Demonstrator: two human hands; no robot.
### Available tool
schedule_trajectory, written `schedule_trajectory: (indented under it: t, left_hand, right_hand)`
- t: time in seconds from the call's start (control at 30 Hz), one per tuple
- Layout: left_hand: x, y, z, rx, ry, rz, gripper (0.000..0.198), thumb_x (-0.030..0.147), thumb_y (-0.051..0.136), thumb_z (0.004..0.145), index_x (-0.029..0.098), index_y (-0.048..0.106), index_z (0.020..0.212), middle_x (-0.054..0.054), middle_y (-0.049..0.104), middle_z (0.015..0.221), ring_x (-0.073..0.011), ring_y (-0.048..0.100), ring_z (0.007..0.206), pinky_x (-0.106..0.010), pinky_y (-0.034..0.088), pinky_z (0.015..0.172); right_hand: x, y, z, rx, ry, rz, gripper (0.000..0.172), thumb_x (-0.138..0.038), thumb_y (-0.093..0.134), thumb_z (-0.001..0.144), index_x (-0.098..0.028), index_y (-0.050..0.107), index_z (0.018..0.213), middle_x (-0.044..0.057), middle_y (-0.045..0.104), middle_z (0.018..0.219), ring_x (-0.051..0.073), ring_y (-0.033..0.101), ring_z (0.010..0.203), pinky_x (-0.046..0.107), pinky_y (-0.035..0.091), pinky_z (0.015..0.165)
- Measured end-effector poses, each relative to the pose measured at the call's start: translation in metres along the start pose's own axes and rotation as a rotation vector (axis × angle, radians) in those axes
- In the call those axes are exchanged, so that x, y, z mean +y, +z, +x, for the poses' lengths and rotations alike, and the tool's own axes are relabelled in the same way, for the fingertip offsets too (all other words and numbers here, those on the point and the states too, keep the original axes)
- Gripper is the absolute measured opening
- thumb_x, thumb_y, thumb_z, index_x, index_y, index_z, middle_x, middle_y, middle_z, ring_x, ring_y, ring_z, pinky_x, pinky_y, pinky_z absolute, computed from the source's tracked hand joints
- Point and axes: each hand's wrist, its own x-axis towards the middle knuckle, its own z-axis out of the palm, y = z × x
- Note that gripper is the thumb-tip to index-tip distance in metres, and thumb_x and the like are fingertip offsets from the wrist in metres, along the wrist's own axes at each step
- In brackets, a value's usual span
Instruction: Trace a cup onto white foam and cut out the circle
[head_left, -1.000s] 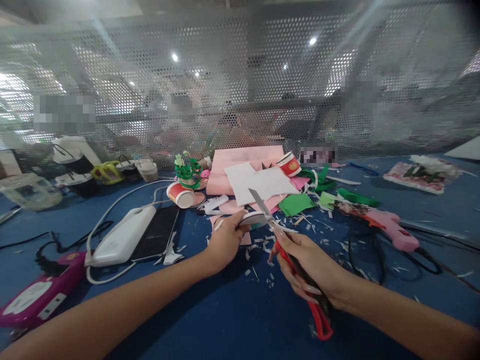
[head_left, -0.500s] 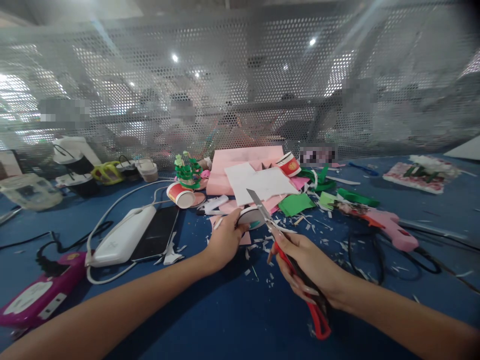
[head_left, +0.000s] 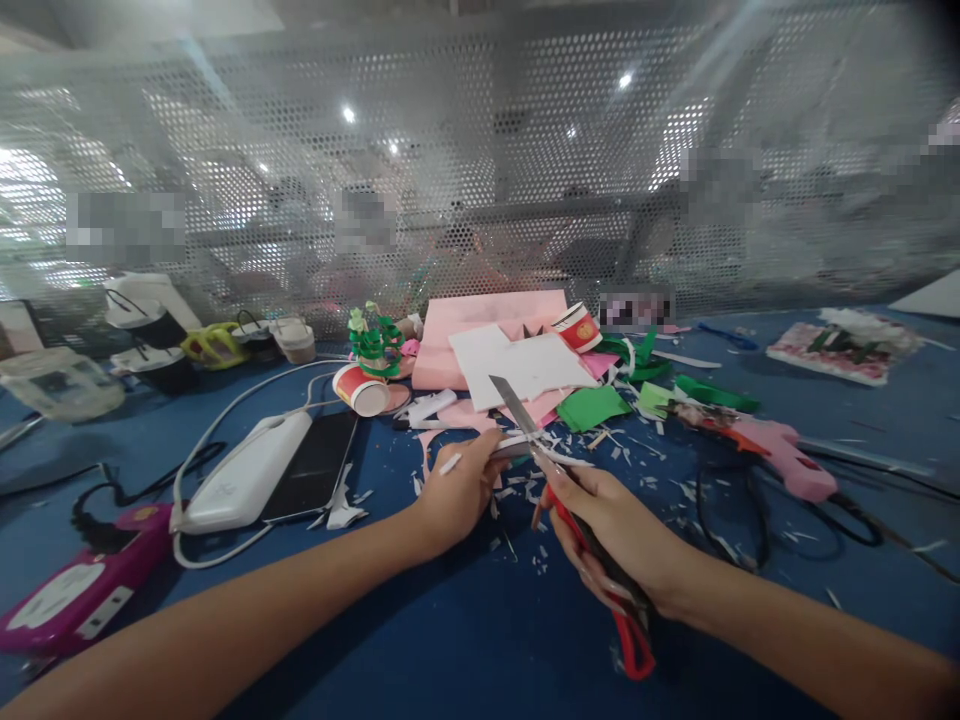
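Note:
My left hand (head_left: 461,488) is closed, pinching a narrow piece of white paper (head_left: 517,446) between thumb and fingers. In my right hand (head_left: 611,520) is a pair of red-handled scissors (head_left: 517,405), blades pointing up and to the left. The blades meet the white paper's right side, just beyond my left fingertips. Below the hands, small white paper scraps (head_left: 536,560) lie scattered on the blue table (head_left: 420,640). Past the blades, a larger white sheet (head_left: 517,365) rests on pink paper (head_left: 491,308).
Left of my hands lie a black phone (head_left: 311,470), a white power bank (head_left: 247,475) and a magenta power strip (head_left: 90,590). A pink glue gun (head_left: 795,460) with a cord sits to the right. Red paper cups (head_left: 360,390) and green paper (head_left: 595,408) are farther back.
The white paper has turned in my left hand from a visible curved face to a thin, nearly edge-on strip. My left hand has rolled slightly; the scissor handles have closed a little.

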Motion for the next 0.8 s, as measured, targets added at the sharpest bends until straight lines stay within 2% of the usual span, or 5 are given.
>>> schedule_trajectory:
  t: [0.1, 0.27, 0.47, 0.8]
  left_hand:
    - [0.0017, -0.0026, 0.0029, 0.030, -0.112, -0.017, 0.020, 0.021, 0.049, 0.078, 0.020, 0.052, 0.098, 0.004, 0.055, 0.062, -0.0111, 0.048, 0.056, -0.023, 0.038, 0.057]
    - [0.0000, -0.0032, 0.0077, 0.063, -0.269, -0.140, 0.014, 0.025, 0.049, 0.078, 0.021, 0.054, 0.091, 0.002, 0.059, 0.074, -0.0136, 0.053, 0.070, -0.024, 0.042, 0.063]
    - [-0.0009, -0.0041, 0.0099, 0.094, -0.267, -0.186, 0.015, 0.022, 0.049, 0.077, 0.020, 0.053, 0.091, 0.004, 0.056, 0.071, -0.0112, 0.050, 0.062, -0.021, 0.039, 0.057]
    - [0.0029, -0.0058, 0.0068, 0.089, -0.245, -0.106, 0.012, 0.021, 0.046, 0.079, 0.020, 0.055, 0.086, 0.003, 0.057, 0.068, -0.0116, 0.050, 0.062, -0.021, 0.038, 0.058]
  right_hand:
    - [-0.0019, -0.0013, 0.0004, 0.037, 0.002, 0.051, 0.032, -0.047, 0.042, 0.084, -0.018, 0.047, 0.073, -0.009, 0.046, 0.036, 0.004, 0.030, 0.019, 0.015, 0.030, 0.020]
    - [-0.0051, -0.0045, 0.0031, 0.077, -0.020, 0.154, 0.030, -0.045, 0.041, 0.086, -0.019, 0.045, 0.072, -0.009, 0.043, 0.035, 0.003, 0.024, 0.020, 0.014, 0.028, 0.021]
    - [-0.0038, -0.0048, 0.0031, -0.016, 0.001, 0.198, 0.033, -0.046, 0.040, 0.086, -0.018, 0.047, 0.072, -0.009, 0.042, 0.035, 0.002, 0.023, 0.019, 0.014, 0.027, 0.020]
    - [-0.0081, -0.0032, -0.0005, 0.012, 0.064, 0.128, 0.032, -0.046, 0.039, 0.087, -0.019, 0.045, 0.070, -0.010, 0.041, 0.034, 0.003, 0.024, 0.018, 0.014, 0.026, 0.019]
